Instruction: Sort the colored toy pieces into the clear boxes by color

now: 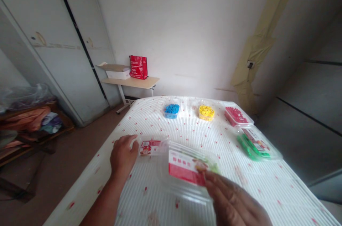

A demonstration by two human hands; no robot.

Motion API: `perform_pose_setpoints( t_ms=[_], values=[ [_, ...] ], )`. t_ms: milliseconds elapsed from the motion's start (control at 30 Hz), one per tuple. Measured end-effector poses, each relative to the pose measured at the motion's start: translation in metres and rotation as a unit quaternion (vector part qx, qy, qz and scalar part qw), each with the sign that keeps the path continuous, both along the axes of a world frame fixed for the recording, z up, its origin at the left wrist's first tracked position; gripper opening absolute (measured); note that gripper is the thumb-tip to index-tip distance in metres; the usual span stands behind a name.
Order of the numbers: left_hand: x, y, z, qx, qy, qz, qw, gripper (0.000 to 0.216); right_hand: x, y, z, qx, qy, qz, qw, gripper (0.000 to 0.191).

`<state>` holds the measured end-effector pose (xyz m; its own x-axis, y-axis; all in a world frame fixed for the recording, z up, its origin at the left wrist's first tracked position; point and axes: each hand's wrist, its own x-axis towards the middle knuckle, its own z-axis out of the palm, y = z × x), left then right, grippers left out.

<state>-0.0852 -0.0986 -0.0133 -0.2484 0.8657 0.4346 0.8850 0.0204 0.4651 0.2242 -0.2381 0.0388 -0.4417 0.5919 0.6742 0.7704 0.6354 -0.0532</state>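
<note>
Holding a clear lid (188, 174) above the table (149, 197), the right hand (233, 199) pinches it near the red-and-white label (183, 167). The left hand (124, 154) bends beside a clear box (151, 148); I can't tell if it grips.

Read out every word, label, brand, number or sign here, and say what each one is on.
Nothing reads clearly enough to quote.
Red bag: white characters, too small and blurred.
Large label by the right hand: a row of bigger characters, too blurred.
Small label near the left hand: print too small.
Sticker over the green pieces: too small and blurred.
</note>
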Motion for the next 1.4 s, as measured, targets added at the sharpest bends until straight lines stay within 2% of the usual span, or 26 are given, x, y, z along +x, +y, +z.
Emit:
perform_pose_setpoints(
  t_ms=[67, 167, 267, 400, 533, 700, 800, 900, 1000, 1100, 1200, 1300, 1400],
  values=[
    [0.012, -0.005, 0.004, 0.036, -0.019, -0.031, 0.999, 0.031, 0.019, 0.015, -0.002, -0.001, -0.068, -0.001, 0.998, 0.055],
    [0.04, -0.017, 0.007, 0.085, -0.084, -0.138, 0.983, 0.027, 0.033, 0.032, -0.018, 0.003, -0.148, -0.015, 0.989, 0.046],
    [0.071, -0.028, 0.007, 0.065, -0.114, -0.222, 0.966, 0.023, 0.034, 0.036, -0.036, 0.02, -0.198, -0.019, 0.98, 0.043],
    [0.097, -0.036, 0.002, -0.004, -0.109, -0.251, 0.962, 0.025, 0.03, 0.03, -0.048, 0.049, -0.207, -0.017, 0.977, 0.037],
    [0.104, -0.038, -0.005, -0.053, -0.115, -0.256, 0.958, 0.031, 0.027, 0.027, -0.049, 0.039, -0.202, -0.013, 0.979, 0.035],
    [0.109, -0.037, -0.011, -0.085, -0.144, -0.25, 0.954, 0.041, 0.024, 0.029, -0.044, 0.005, -0.134, -0.012, 0.991, 0.03],
    [0.114, -0.036, -0.012, -0.079, -0.141, -0.251, 0.954, 0.047, 0.026, 0.032, -0.042, -0.042, -0.043, -0.016, 0.998, 0.026],
    [0.116, -0.035, -0.012, -0.075, -0.119, -0.258, 0.956, 0.048, 0.031, 0.039, -0.043, -0.077, 0.074, -0.059, 0.993, 0.024],
    [0.116, -0.034, -0.01, -0.08, -0.094, -0.263, 0.957, 0.048, 0.039, 0.049, -0.049, -0.097, 0.138, -0.122, 0.978, 0.03],
    [0.116, -0.035, -0.005, -0.094, -0.073, -0.264, 0.957, 0.049, 0.047, 0.058, -0.057, -0.182, 0.183, -0.148, 0.955, 0.039],
    [0.118, -0.035, 0.0, -0.108, -0.061, -0.259, 0.958, 0.05, 0.052, 0.063, -0.06, -0.306, 0.256, -0.123, 0.909, 0.043],
    [0.119, -0.032, 0.001, -0.116, -0.071, -0.257, 0.957, 0.051, 0.054, 0.065, -0.058, -0.384, 0.359, -0.073, 0.848, 0.041],
    [0.118, -0.03, -0.001, -0.123, -0.111, -0.255, 0.953, 0.048, 0.053, 0.064, -0.053, -0.451, 0.453, -0.042, 0.768, 0.036]
  ],
)
